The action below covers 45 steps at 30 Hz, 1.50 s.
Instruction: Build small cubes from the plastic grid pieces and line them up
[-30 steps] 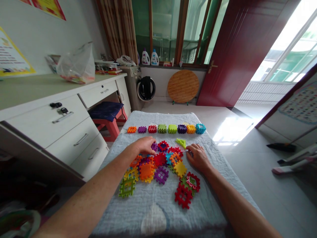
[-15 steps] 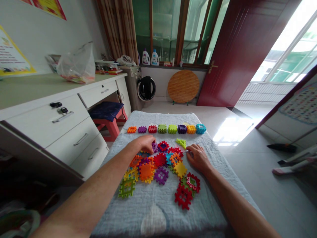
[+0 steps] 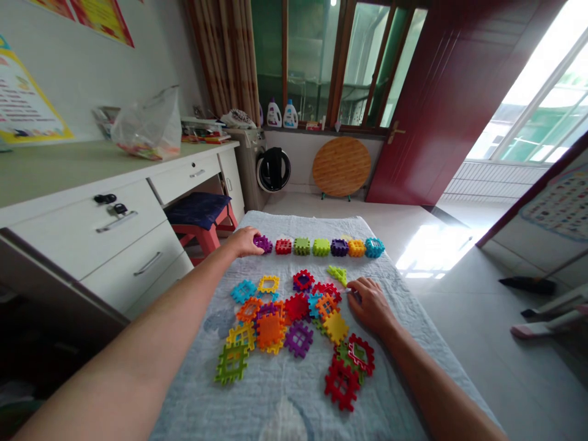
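My left hand is closed on a purple interlocking plastic tile at the left end of a row of stacked tiles. Its fingers cover whatever lies behind them there. My right hand rests on the cloth to the right of the loose tiles, fingers loosely bent and apart, holding nothing I can see. Just beyond its fingertips lies a lime-green triangular piece. A yellow tile and an orange window tile are to its left.
The row runs right through a red stack to a blue stack. Loose tiles, including a green one and a red one, lie nearer. A grey-blue cloth covers the table; a stool stands left.
My left hand has moved from the loose pile up and left to the row, carrying the purple tile. Blue and yellow tiles are uncovered where it was. My right hand stays about where it was.
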Available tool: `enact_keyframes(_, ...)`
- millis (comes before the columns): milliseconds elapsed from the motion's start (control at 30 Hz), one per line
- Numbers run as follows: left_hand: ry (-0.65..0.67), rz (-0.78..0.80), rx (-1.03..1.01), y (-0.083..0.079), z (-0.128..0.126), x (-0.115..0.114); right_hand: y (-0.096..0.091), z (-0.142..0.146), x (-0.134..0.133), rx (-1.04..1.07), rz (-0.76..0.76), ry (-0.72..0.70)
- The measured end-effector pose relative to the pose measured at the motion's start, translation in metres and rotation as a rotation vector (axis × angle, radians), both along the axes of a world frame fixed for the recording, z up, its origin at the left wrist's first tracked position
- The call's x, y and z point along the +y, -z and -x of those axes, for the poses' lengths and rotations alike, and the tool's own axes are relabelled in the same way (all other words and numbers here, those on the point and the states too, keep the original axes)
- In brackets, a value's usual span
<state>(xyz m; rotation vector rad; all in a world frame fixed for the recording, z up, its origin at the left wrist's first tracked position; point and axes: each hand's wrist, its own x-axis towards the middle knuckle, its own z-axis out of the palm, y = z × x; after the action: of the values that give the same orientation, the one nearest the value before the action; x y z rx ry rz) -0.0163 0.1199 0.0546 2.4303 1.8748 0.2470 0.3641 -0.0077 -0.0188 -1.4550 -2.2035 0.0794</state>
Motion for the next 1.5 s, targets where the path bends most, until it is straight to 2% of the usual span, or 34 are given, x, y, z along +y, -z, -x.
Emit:
enact_keyframes(233,-0.045,0.017,0.054,0.020,-0.004,0.034,0.000,0.000,0.000,0.001,0.014,0.001)
enact_keyframes(467,-0.018,0.122,0.115,0.035,-0.005,0.050,-0.001,0.000,0.000,0.003,0.015,0.000)
enact_keyframes(633,-0.013,0.186,0.142,0.034,-0.002,0.055,-0.002,0.001,-0.001,0.010,0.029,0.003)
enact_keyframes(1067,0.025,0.227,0.159,0.028,-0.005,0.060,-0.002,0.002,-0.001,0.008,0.021,0.003)
enact_keyframes(1500,0.053,0.287,0.139,0.035,-0.009,0.060,-0.001,0.000,0.000,0.004,0.020,0.007)
